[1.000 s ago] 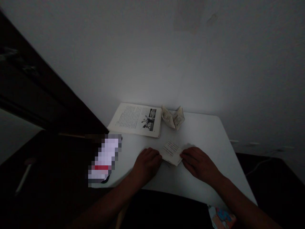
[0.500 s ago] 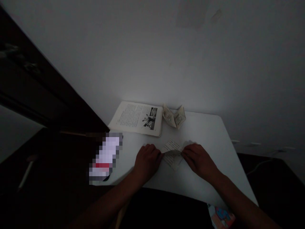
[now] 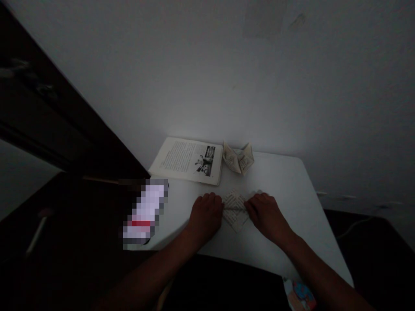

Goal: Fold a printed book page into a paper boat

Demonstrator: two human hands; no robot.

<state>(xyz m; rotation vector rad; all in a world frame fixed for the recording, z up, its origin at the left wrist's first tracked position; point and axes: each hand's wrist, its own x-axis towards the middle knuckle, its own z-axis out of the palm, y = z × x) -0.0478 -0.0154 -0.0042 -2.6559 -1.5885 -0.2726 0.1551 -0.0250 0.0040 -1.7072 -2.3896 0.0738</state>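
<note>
A small diamond-shaped folded sheet of printed paper (image 3: 236,220) lies on the white table (image 3: 275,177), a crease line running across its middle. My left hand (image 3: 206,216) is closed on its left corner, fingers curled. On the opposite corner, my right hand (image 3: 264,212) pinches the paper between thumb and fingers. Both fingertips are partly hidden by the knuckles and the dim light. Beyond the hands stands a folded paper shape (image 3: 239,159) with pointed, raised flaps, made of similar printed paper.
An open book (image 3: 186,160) with text and pictures lies at the back left, against the wall (image 3: 207,86). A blurred-out phone (image 3: 145,211) rests on the left edge of the table. A dark door (image 3: 48,99) is at the left. Something colourful (image 3: 301,293) shows below the front edge.
The paper's raised middle edge has come down flat between my hands. My left hand has moved slightly right, closer to the paper's middle; my right hand has shifted slightly left.
</note>
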